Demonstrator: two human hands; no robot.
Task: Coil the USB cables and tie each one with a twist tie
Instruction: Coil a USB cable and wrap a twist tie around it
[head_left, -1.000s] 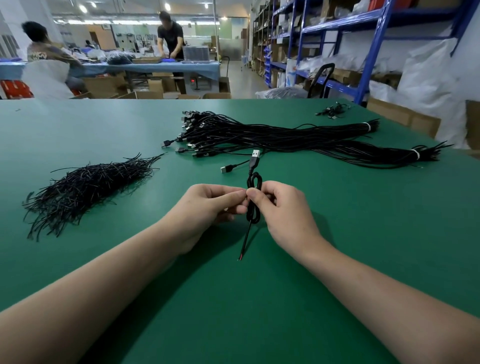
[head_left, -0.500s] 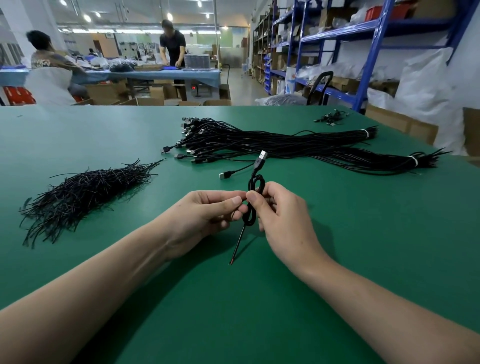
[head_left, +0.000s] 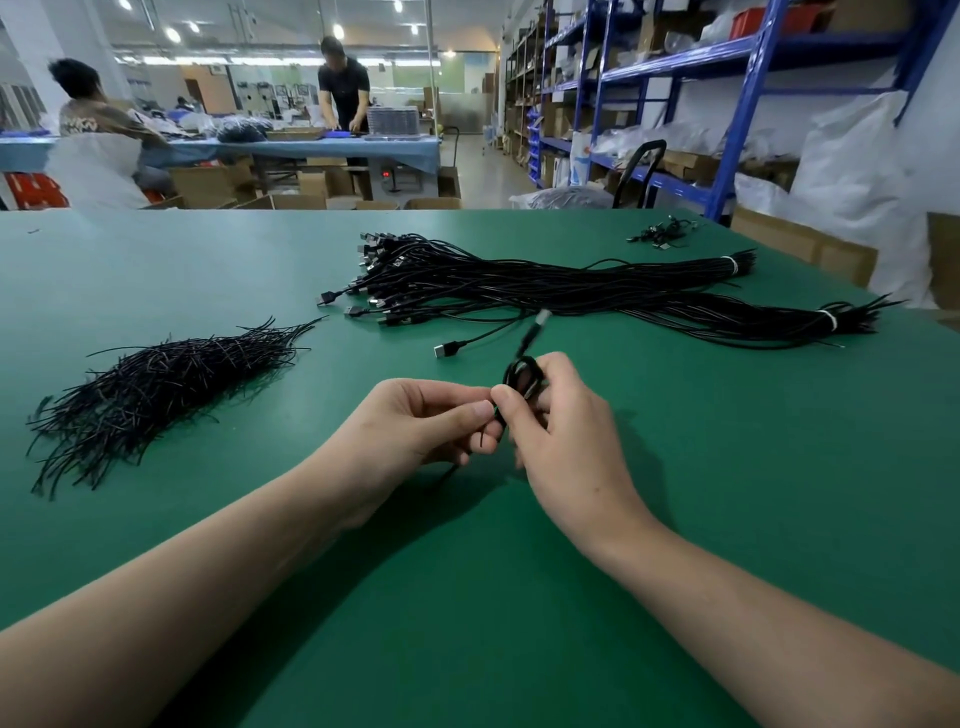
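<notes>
Head view: matte green table covering, smooth and flat, with a person's two bare forearms reaching in from the near edge. One small coiled USB cable, glossy black and wound into a tight oval loop, is held above the table's centre between both hands. Its metal plug sticks up and away, motion-blurred. Left hand: fingers curled inward, thumb and forefinger closed in a pinch at the coil's lower end. Right hand: thumb tip pressed against the coil opposite the left thumb, the other fingers wrapped behind the loop. One thin black strand shows under the left fingertips; cannot tell whether it is a tie or the cable's tail. To the left, well apart from the hands, lies one loose heap of twist ties, short, wiry, black and bristling. Beyond the hands lie two long bundles of straight black cables, the far bundle and the near bundle, each cinched by one white band near its right end, with plugs fanned out at the left. One single loose cable lies between the bundles and the hands, plug end toward the left. One small tangle of cables sits at the table's far right edge.
</notes>
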